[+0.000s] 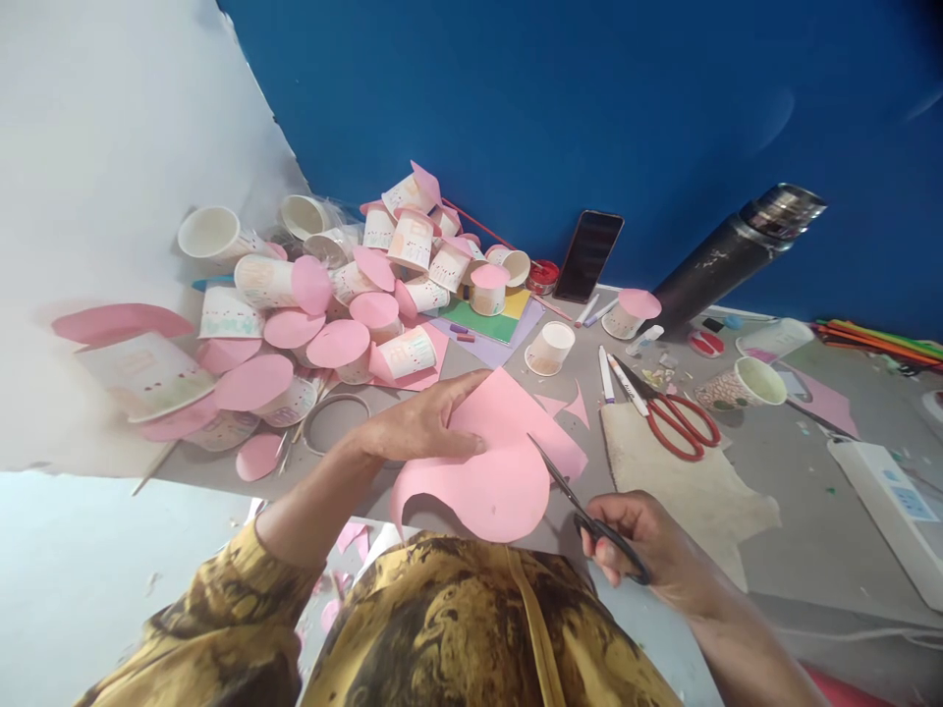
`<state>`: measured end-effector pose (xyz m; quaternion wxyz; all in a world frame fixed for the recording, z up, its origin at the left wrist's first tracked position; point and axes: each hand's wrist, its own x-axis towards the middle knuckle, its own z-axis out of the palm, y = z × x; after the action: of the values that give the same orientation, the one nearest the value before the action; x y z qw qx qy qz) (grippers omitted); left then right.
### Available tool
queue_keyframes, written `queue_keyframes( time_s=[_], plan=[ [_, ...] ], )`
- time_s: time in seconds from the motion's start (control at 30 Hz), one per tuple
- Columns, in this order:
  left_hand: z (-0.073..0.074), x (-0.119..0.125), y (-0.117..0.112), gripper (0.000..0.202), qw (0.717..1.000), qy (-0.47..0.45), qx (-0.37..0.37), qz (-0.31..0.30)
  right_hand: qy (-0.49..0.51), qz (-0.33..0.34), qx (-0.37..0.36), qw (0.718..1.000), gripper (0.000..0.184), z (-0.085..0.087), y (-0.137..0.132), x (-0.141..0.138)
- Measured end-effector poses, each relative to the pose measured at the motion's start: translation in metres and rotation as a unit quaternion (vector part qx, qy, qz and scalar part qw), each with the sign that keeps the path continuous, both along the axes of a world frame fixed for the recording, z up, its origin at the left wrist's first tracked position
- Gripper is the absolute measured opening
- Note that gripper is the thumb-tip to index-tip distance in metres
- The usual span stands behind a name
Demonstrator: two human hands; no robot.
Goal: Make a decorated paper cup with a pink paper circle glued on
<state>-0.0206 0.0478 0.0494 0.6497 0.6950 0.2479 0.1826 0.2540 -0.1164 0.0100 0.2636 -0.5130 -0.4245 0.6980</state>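
Observation:
A sheet of pink paper [501,471] lies on the grey table [796,491] in front of me, its near edge cut in a curve. My left hand [423,424] rests flat on the sheet's left part, fingers stretched out and pressing it down. My right hand [648,545] grips black-handled scissors [582,506], whose blades point up-left and touch the sheet's right edge.
A heap of paper cups with pink paper lids [339,295] fills the table's left and back. Red-handled scissors [674,417], pens, a phone [587,255] leaning on the blue wall, a dark flask [737,250], loose cups and a white power strip [891,501] lie to the right.

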Motion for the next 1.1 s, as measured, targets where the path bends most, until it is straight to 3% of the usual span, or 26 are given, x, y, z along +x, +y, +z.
queue_keyframes(
  time_s=[0.3,0.47,0.5,0.57,0.63,0.67,0.77,0.9,1.0,1.1],
  plan=[
    [-0.002,-0.001,0.0,0.058,0.999,-0.023,0.011,0.025,-0.004,-0.004,0.002,1.0,0.058,-0.006,-0.003,0.002],
    [0.003,-0.002,0.008,0.061,0.999,-0.005,-0.037,0.019,-0.012,-0.031,0.009,0.999,0.059,-0.01,-0.002,0.0],
    [0.005,-0.003,0.008,0.058,0.998,0.001,-0.023,0.062,-0.013,-0.042,0.011,0.999,0.058,-0.011,-0.001,-0.001],
    [0.008,-0.01,0.002,0.042,0.974,0.01,0.045,0.224,-0.016,-0.066,0.016,0.998,0.058,-0.015,-0.001,-0.003],
    [0.005,-0.018,-0.013,0.016,0.912,0.018,0.09,0.4,-0.016,-0.087,0.021,0.996,0.059,-0.019,-0.001,-0.006],
    [0.0,-0.022,-0.024,0.01,0.905,0.036,0.062,0.42,-0.014,-0.096,0.021,0.995,0.06,-0.021,-0.001,-0.007],
    [-0.026,-0.025,-0.065,0.02,0.926,0.029,-0.144,0.347,0.001,-0.123,0.008,0.992,0.062,-0.023,0.001,-0.013],
    [-0.056,-0.006,-0.102,0.043,0.871,-0.107,-0.37,0.305,0.021,-0.142,0.005,0.99,0.063,-0.021,0.002,-0.023],
    [-0.059,0.013,-0.1,0.03,0.813,-0.213,-0.445,0.309,0.02,-0.137,0.012,0.99,0.063,-0.021,-0.001,-0.029],
    [-0.055,0.027,-0.088,0.026,0.782,-0.265,-0.448,0.342,-0.008,-0.142,0.03,0.989,0.059,-0.027,-0.008,-0.032]
  ],
)
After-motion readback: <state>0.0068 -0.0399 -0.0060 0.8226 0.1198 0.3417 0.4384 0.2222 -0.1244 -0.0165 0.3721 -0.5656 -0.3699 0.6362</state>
